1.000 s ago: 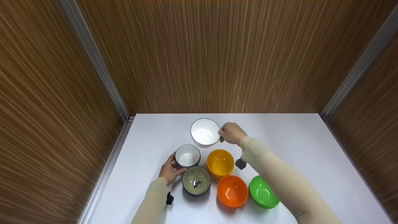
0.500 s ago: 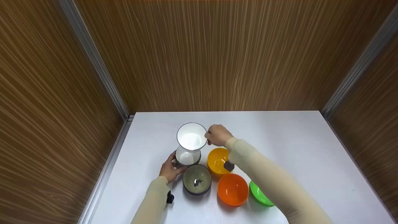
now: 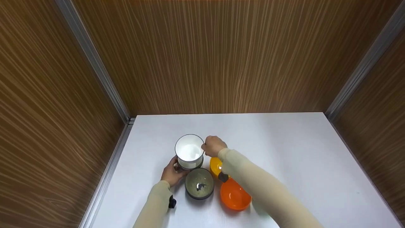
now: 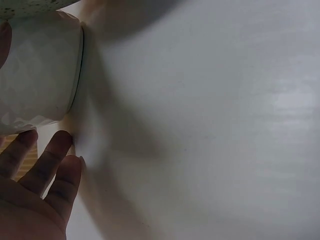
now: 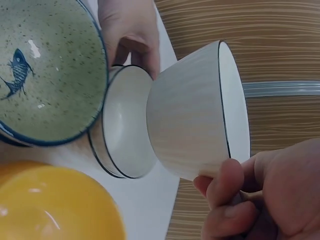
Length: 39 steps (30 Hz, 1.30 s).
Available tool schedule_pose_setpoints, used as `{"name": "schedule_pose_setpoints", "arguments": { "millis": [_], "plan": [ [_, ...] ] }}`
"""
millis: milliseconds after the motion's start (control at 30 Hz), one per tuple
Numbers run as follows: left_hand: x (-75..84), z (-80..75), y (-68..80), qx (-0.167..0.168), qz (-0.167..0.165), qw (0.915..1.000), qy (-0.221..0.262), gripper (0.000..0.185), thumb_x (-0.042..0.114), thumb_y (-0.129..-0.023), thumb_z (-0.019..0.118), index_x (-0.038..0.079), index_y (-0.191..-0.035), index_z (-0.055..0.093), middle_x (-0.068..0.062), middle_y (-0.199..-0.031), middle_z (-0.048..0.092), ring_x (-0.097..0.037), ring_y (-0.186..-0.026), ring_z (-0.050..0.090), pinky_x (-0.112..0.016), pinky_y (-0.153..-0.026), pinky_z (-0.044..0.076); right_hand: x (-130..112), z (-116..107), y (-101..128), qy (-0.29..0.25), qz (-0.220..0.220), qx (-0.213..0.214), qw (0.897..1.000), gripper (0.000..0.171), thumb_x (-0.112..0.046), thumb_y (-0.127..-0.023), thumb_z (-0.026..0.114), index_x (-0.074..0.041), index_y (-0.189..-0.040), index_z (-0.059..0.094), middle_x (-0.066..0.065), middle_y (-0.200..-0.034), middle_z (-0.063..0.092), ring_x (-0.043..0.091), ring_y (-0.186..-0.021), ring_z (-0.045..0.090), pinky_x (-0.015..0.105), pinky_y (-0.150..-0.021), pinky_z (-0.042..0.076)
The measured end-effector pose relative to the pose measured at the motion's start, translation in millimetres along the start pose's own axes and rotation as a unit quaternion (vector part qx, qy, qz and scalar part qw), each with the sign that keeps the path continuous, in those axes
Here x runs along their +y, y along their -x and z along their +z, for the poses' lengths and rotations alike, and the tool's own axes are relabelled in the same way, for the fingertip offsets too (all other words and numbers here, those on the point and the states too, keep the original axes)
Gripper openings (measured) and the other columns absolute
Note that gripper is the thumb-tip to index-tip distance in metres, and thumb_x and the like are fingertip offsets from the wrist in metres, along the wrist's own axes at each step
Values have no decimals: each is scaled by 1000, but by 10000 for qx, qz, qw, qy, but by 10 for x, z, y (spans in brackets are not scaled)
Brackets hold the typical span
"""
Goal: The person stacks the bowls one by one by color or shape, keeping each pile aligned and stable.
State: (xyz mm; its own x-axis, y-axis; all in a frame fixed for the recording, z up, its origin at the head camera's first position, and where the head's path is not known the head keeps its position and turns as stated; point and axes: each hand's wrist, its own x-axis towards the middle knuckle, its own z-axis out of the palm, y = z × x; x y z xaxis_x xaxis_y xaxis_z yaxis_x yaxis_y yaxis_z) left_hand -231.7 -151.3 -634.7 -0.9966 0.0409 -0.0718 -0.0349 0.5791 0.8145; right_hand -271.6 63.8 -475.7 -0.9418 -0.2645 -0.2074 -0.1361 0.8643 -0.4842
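Note:
My right hand (image 3: pixel 215 146) pinches the rim of a white bowl (image 3: pixel 189 147) with a dark edge. In the right wrist view this bowl (image 5: pixel 190 110) is tilted just over a stack of white bowls (image 5: pixel 127 125), its base near the top one's opening. My left hand (image 3: pixel 171 172) holds the side of that stack between thumb and fingers. The left wrist view has its fingers (image 4: pixel 60 145) against the faceted outer wall of a white bowl (image 4: pixel 45 70). Close in front of the stack stands a speckled green-grey bowl (image 3: pixel 199 183) with a blue fish inside (image 5: pixel 20 72).
A yellow bowl (image 3: pixel 215 166) stands right of the stack, partly behind my right sleeve. Nearer me is an orange bowl (image 3: pixel 234 194), also partly covered by the arm. Brown wood-grain panels (image 3: pixel 205 57) wall the white table (image 3: pixel 284 139) at the back and sides.
My right hand has carried the white bowl left and toward me, from behind the yellow bowl to over the white stack. My left hand has stayed put. My right arm now hides the green bowls.

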Motion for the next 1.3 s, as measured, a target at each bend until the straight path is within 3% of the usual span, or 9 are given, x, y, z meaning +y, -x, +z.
{"name": "schedule_pose_setpoints", "arguments": {
  "millis": [300, 467, 800, 1300],
  "plan": [
    [-28, 6, 23, 137, 40, 9999, 66, 87, 33, -74, 83, 10, -145, 37, -15, -137, 50, -27, -111, 58, -41, -99, 47, -41, 233, -40, 39, 228, 46, 9997, 22, -21, -95, 53, -4, -87, 65, 4, -70, 56, 19, -62, 49, 30, -52, 42],
    [-51, -1, 25, 139, 112, 9997, 143, 89, 34, -74, 83, 8, -145, 37, -15, -136, 51, -27, -109, 59, -40, -98, 48, -43, 317, -66, 122, 312, 101, 9994, 21, -20, -94, 53, -5, -86, 65, 5, -75, 58, 21, -67, 51, 33, -57, 44],
    [-87, -16, 49, 264, 459, 9981, 308, 85, 24, -72, 84, 4, -142, 39, -18, -131, 54, -28, -104, 62, -41, -96, 48, -41, 411, -71, 49, 433, -16, 9990, 20, -19, -94, 54, -3, -92, 66, 6, -74, 58, 22, -65, 51, 32, -58, 46],
    [-107, -74, 122, 306, 370, 9982, 353, 89, 23, -73, 85, 2, -144, 36, -19, -136, 51, -31, -107, 60, -44, -100, 46, -62, 505, -106, 137, 427, -234, 9987, 20, -19, -94, 54, -3, -96, 66, 5, -76, 59, 22, -67, 54, 32, -59, 48]
  ]
}}
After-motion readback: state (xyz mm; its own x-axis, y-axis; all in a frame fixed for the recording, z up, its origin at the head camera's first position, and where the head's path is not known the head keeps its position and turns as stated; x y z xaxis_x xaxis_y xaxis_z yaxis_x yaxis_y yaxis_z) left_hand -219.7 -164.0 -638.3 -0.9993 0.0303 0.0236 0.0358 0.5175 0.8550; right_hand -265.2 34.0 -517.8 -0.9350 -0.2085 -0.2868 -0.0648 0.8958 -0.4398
